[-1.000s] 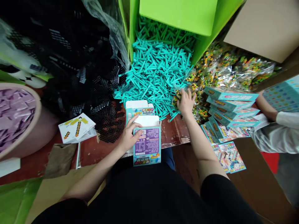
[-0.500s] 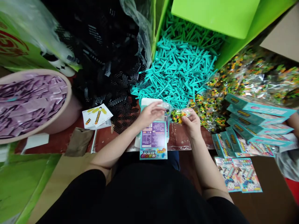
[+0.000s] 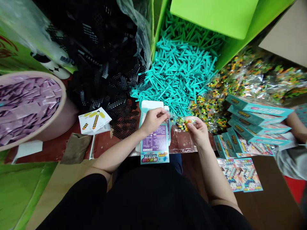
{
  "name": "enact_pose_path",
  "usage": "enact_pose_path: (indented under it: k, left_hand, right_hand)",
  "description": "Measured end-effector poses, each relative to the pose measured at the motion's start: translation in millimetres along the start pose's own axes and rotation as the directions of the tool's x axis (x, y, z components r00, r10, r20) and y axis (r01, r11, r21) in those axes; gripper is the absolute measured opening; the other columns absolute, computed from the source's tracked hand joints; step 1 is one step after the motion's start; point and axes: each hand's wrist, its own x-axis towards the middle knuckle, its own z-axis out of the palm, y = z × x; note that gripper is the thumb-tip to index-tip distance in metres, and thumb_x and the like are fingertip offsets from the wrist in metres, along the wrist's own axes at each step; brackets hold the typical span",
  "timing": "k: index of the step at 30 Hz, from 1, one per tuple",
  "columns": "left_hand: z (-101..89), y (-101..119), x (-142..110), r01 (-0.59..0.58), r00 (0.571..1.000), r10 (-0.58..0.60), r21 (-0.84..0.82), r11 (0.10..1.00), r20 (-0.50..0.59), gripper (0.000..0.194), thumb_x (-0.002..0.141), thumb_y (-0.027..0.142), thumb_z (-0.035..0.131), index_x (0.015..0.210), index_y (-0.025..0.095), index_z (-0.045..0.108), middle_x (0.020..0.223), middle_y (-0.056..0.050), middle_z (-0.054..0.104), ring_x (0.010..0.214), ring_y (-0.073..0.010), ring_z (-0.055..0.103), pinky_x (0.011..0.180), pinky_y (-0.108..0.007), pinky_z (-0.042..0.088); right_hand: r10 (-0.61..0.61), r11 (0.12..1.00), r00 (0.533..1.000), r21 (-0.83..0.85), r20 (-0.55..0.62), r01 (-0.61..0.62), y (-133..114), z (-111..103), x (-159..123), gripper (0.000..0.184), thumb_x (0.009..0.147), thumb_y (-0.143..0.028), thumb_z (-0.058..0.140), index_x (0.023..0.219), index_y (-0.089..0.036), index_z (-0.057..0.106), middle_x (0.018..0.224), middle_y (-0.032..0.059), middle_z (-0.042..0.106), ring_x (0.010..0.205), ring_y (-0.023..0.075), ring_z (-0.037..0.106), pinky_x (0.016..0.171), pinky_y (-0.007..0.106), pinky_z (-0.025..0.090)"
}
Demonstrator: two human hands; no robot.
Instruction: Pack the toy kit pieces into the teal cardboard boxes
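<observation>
A clear plastic bag of small green, yellow, orange and black pieces (image 3: 181,124) is stretched between my two hands. My right hand (image 3: 198,130) grips its right side between thumb and fingers. Its left end is pinched in my left hand (image 3: 155,119), fingers pressed together. Below my left hand lies a purple and teal printed box (image 3: 154,145), its white flap (image 3: 151,104) open at the far end. Part of the box is hidden by that hand. More boxes seem to lie beneath it.
Turquoise sticks (image 3: 179,73) spill from a green bin (image 3: 240,44). Black grid pieces (image 3: 120,83) heap to its left. Purple packets fill a pink tub (image 3: 59,105); instruction cards (image 3: 94,121) lie nearby. Stacked boxes (image 3: 259,119) and another person's arm (image 3: 296,126) are at right.
My left hand's fingers, spread half a second ago, have closed on the bag's left end. The right hand keeps its hold. The whole view has shifted slightly.
</observation>
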Motion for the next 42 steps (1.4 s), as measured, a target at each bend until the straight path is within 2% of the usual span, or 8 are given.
enact_pose_path:
  k: [8,15,18,21,25,32,36,42]
  left_hand:
    - [-4.0,12,3,-0.061,0.915,-0.113,0.41,0.91,0.388,0.016,0.085,0.021,0.056,0.075,0.017,0.067,0.067,-0.001,0.067,0.063,-0.0136,0.06,0.061,-0.026,0.042]
    - [-27.9,14,-1,0.021,0.939,-0.189,0.502,0.865,0.286,0.031,0.09,0.039,0.054,0.104,0.016,0.07,0.081,-0.003,0.072,0.069,-0.0172,0.065,0.065,-0.028,0.047]
    - [-39.3,16,-11,0.022,0.951,-0.184,0.541,0.841,0.247,0.035,0.09,0.041,0.054,0.112,0.018,0.069,0.085,-0.003,0.073,0.072,-0.018,0.066,0.067,-0.029,0.047]
    - [-47.2,18,-23,0.04,0.96,-0.192,0.583,0.811,0.202,0.036,0.091,0.041,0.053,0.115,0.02,0.068,0.089,-0.003,0.073,0.077,-0.0192,0.067,0.069,-0.029,0.048]
    - [-52.7,9,-39,0.037,0.966,-0.181,0.597,0.801,0.184,0.033,0.092,0.039,0.052,0.115,0.021,0.067,0.094,-0.004,0.073,0.089,-0.0212,0.068,0.079,-0.032,0.051]
    - [-67.1,-28,-65,0.004,0.984,0.133,0.753,0.658,-0.121,0.042,0.092,0.037,0.056,0.13,0.019,0.057,0.137,-0.014,0.054,0.133,-0.0312,0.048,0.114,-0.048,0.037]
    - [-74.2,-43,-78,0.062,0.996,0.004,0.704,0.708,-0.092,0.034,0.09,0.036,0.059,0.12,0.021,0.061,0.133,-0.012,0.053,0.129,-0.0293,0.051,0.111,-0.046,0.041]
    - [-71.0,-43,-81,0.113,0.993,-0.106,0.573,0.812,-0.046,0.015,0.087,0.032,0.062,0.094,0.02,0.061,0.131,-0.011,0.054,0.125,-0.0277,0.055,0.109,-0.045,0.044]
  right_hand:
    - [-0.074,0.927,0.993,-0.362,0.088,0.101,-42,-55,1,0.048,0.076,-0.042,0.08,0.119,-0.023,0.069,0.066,-0.0031,0.054,0.054,0.0095,0.043,0.049,0.023,0.034]
    - [0.205,0.667,0.956,-0.745,0.211,0.021,10,-126,25,0.048,0.085,-0.043,0.061,0.124,-0.017,0.071,0.067,-0.0002,0.063,0.058,0.0141,0.053,0.059,0.028,0.045]
    - [0.074,0.447,0.997,-0.895,0.014,-0.02,50,-116,21,0.049,0.087,-0.037,0.054,0.128,-0.013,0.068,0.109,0.0146,0.073,0.098,0.0289,0.065,0.088,0.043,0.052]
    - [-0.101,0.229,0.984,-0.966,-0.145,-0.119,87,-74,0,0.068,0.092,-0.045,0.049,0.148,-0.007,0.045,0.154,0.0236,0.042,0.141,0.039,0.04,0.112,0.059,0.034]
    - [-0.082,0.068,0.986,-0.988,-0.146,-0.14,120,-31,-31,0.077,0.096,-0.057,0.04,0.156,-0.01,0.03,0.165,0.0219,0.019,0.152,0.042,0.017,0.115,0.071,0.017]
    - [-0.118,0.333,0.987,-0.941,-0.108,-0.063,117,-91,-2,0.067,0.094,-0.052,0.04,0.149,-0.014,0.04,0.152,0.0215,0.043,0.14,0.0343,0.04,0.112,0.057,0.035]
    - [-0.042,0.46,0.983,-0.877,-0.176,-0.137,114,-117,29,0.045,0.077,-0.047,0.061,0.103,-0.011,0.07,0.111,0.02,0.062,0.11,0.0334,0.057,0.102,0.05,0.044]
    - [0.059,0.543,0.993,-0.831,-0.104,-0.119,111,-107,31,0.017,0.067,-0.036,0.064,0.064,-0.019,0.063,0.077,0.0085,0.066,0.084,0.0262,0.061,0.085,0.042,0.05]
